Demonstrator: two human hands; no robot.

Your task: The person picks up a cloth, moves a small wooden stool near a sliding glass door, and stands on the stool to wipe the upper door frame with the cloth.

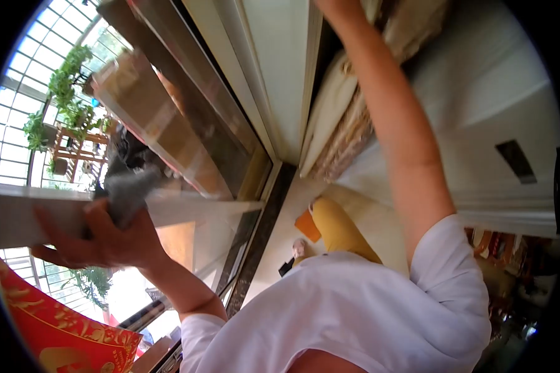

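My left hand [109, 239] is raised at the left, with its fingers bent and apart against a grey door frame bar [18, 214]. A grey cloth [130, 189], blurred, bunches at the thumb side of this hand and appears gripped there. Beside the hand is the glass door panel [199, 214], with reflections across it. My right arm [404, 130] reaches up past the top edge of the view, so the right hand is hidden. Nearest to that arm hangs a cream curtain [336, 105] with a patterned edge.
Cardboard boxes [149, 112] and potted plants [74, 118] stand beyond the glass, before a barred window. A red sheet with gold print [56, 317] is at lower left. On the pale floor by my feet lies an orange item [307, 226]. A dark threshold [261, 242] runs under the door.
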